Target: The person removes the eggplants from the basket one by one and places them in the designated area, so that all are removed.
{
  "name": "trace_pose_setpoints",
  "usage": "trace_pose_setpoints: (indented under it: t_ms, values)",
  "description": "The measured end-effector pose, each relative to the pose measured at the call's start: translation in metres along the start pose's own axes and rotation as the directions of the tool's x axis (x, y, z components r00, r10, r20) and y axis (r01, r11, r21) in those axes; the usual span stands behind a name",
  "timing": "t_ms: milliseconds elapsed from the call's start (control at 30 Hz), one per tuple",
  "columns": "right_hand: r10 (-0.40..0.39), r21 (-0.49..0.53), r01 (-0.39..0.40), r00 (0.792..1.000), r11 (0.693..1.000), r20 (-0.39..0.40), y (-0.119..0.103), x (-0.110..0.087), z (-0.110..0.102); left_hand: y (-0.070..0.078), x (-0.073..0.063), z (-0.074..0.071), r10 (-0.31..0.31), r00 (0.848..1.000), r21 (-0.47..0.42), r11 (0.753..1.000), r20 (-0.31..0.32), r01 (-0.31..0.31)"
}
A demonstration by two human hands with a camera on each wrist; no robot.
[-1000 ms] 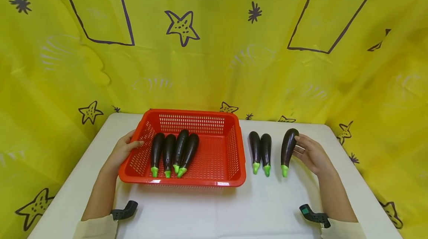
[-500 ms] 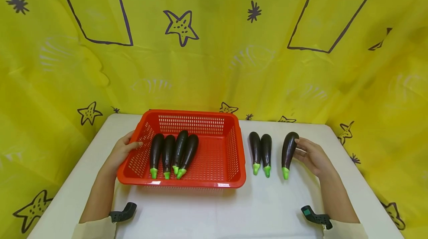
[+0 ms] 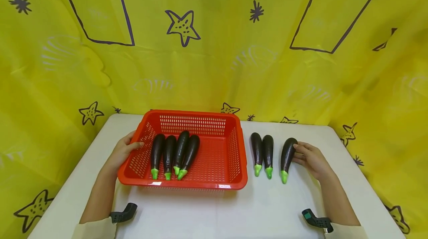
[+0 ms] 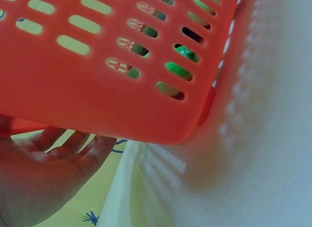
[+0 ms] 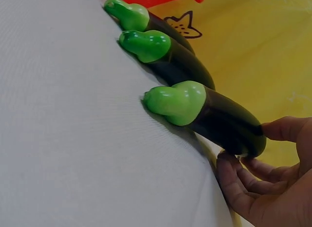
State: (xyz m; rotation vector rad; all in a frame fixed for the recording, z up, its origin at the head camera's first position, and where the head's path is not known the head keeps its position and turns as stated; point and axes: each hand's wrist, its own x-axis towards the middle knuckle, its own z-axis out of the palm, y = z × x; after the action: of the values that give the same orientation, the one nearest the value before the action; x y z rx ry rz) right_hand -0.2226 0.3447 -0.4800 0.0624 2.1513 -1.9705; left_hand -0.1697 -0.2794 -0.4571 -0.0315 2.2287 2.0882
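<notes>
My left hand grips the left rim of a red plastic basket, thumb over the inside and fingers outside. In the left wrist view the basket's slotted wall hides part of that hand. Several dark purple eggplants with green stems, one of them an eggplant at the far left, lie side by side in the basket's left half. On the right, my right hand pinches the thick end of another eggplant between thumb and fingers. Its green stem points toward my body, at or close to the tabletop.
Two more eggplants, a left one and a right one, lie on the white table between the basket and the held eggplant. A yellow patterned cloth hangs behind the table and along its sides.
My right hand has brought its eggplant a little nearer to my body and lower. My left hand stays on the basket rim, and the basket has hardly moved.
</notes>
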Motion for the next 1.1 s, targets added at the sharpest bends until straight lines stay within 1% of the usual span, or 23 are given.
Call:
trace_pose_setpoints:
  t_ms: [233, 333, 467, 600, 700, 767, 900, 1000, 1100]
  values:
    - [-0.018, -0.118, 0.009, 0.997, 0.993, -0.073, 0.000, 0.001, 0.006, -0.001, 0.000, 0.001, 0.005, 1.000, 0.000, 1.000, 0.010, -0.005]
    - [-0.022, -0.117, 0.012, 0.996, 0.993, -0.091, 0.001, 0.001, 0.009, -0.001, 0.000, 0.001, 0.007, 1.000, -0.009, 1.000, 0.013, -0.007]
    - [-0.026, -0.068, 0.017, 0.990, 0.998, -0.137, 0.003, 0.004, 0.018, -0.001, 0.000, 0.001, 0.002, 1.000, -0.012, 1.000, 0.012, -0.002]
    - [-0.035, -0.035, 0.028, 0.977, 0.999, -0.213, 0.006, 0.006, 0.029, -0.001, 0.000, 0.000, -0.006, 1.000, -0.009, 1.000, 0.005, 0.006]
    - [-0.040, -0.039, 0.030, 0.963, 0.999, -0.267, 0.007, 0.007, 0.036, -0.001, 0.000, 0.000, -0.005, 1.000, -0.006, 1.000, 0.002, 0.005]
    - [-0.043, -0.046, 0.031, 0.956, 0.998, -0.290, 0.007, 0.007, 0.038, -0.001, 0.000, 0.000, -0.003, 1.000, -0.004, 1.000, 0.000, 0.003]
    - [-0.047, -0.030, 0.040, 0.952, 0.999, -0.303, 0.008, 0.006, 0.040, -0.002, 0.000, 0.000, 0.000, 1.000, -0.002, 1.000, 0.000, 0.000]
    - [-0.048, -0.020, 0.044, 0.955, 0.999, -0.291, 0.006, 0.005, 0.040, -0.002, 0.001, 0.000, 0.003, 1.000, -0.002, 1.000, 0.000, -0.003]
    - [-0.045, -0.043, 0.035, 0.959, 0.998, -0.278, 0.004, 0.003, 0.039, -0.002, 0.001, -0.001, 0.008, 1.000, 0.000, 1.000, 0.003, -0.008]
